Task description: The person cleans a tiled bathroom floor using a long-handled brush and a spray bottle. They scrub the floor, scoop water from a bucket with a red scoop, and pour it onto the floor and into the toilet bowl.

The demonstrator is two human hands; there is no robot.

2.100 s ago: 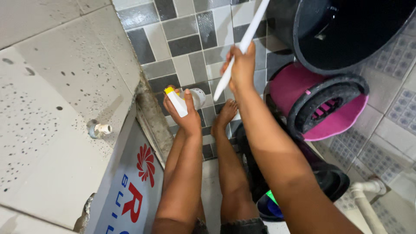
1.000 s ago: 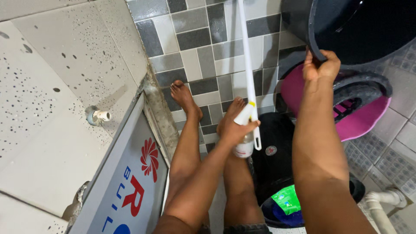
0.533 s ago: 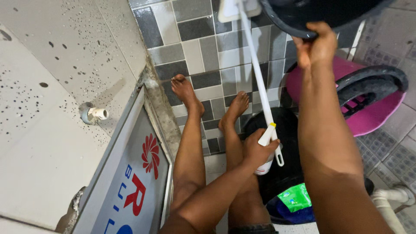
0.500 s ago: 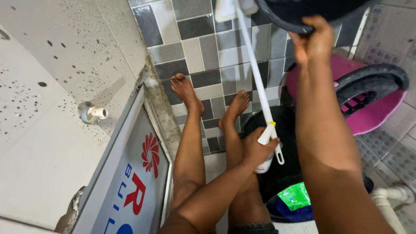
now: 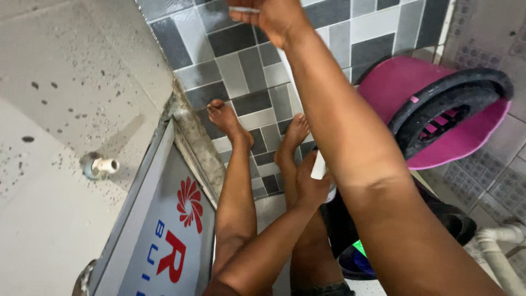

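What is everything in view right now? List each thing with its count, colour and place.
Floor tiles: many, grey shades, top centre.
Wall tiles: several, pale speckled, left.
Pipe stub: one, white, left wall.
Panel: one, white with red and blue print, lower left.
Mop bucket: one, pink with black wringer, right.
Pipe: one, white, lower right.
Handle: one, white, mostly hidden, in left hand.
Feet: two, bare, centre.
Left hand: one, gripping handle, centre.
Right hand: one, raised, top edge; grasp partly cut off.

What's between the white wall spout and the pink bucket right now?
In the head view, between the spout and the pink bucket lie the signboard's edge, the person's bare feet on grey tiles, and the raised right forearm.
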